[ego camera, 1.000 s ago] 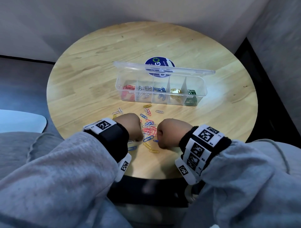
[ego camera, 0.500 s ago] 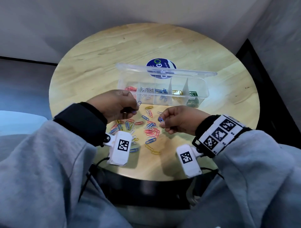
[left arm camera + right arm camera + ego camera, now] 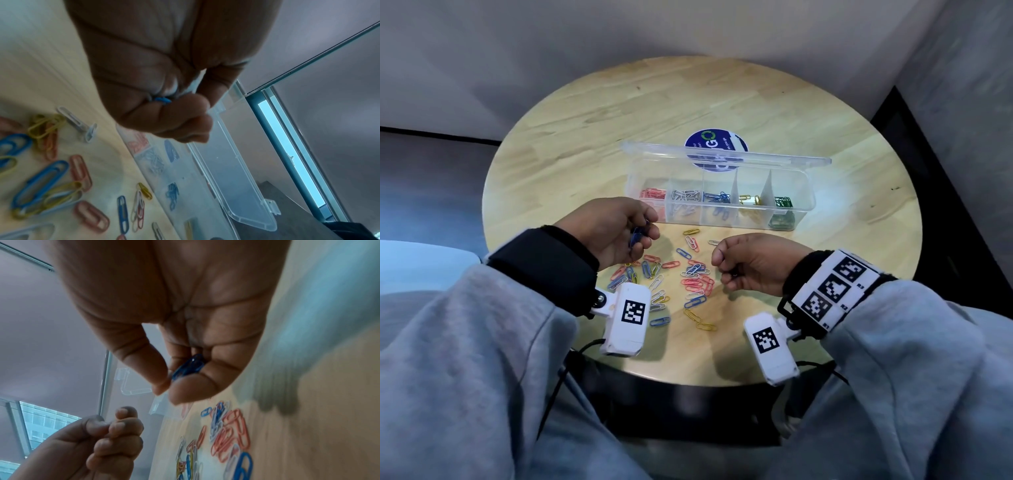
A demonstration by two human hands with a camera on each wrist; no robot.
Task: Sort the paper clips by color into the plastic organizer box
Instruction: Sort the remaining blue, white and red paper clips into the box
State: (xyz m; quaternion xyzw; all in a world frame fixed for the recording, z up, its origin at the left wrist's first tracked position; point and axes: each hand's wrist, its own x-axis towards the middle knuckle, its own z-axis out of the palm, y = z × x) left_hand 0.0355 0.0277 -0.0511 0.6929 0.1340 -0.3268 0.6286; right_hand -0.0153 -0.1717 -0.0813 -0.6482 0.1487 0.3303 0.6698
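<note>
A round wooden table (image 3: 825,274) holds a clear plastic organizer box (image 3: 803,192) with its lid (image 3: 654,150) flipped open at the back. The box has little rooms in a row. From left to right they hold red, white, blue, yellow and green clips. A round blue sticker (image 3: 715,144) lies on the table behind the lid and shows through it.

A loose pile of paper clips (image 3: 688,277) lies on the table in front of the box, red, blue, yellow and white all mixed up. Both hands are up above this pile, near the front of the box.

The left hand (image 3: 613,229) is curled, and its fingers hold blue clips (image 3: 635,236). From the left wrist camera a bit of blue (image 3: 162,99) peeks out between the closed fingers. This hand covers part of the red room at the left end of the box.

The right hand (image 3: 753,263) is curled too. The right wrist camera shows its thumb and finger pinching a blue clip (image 3: 188,366).

Grey sleeves (image 3: 482,359) and white wrist cameras (image 3: 625,318) with black square marks hide the near edge of the table and some of the pile.
</note>
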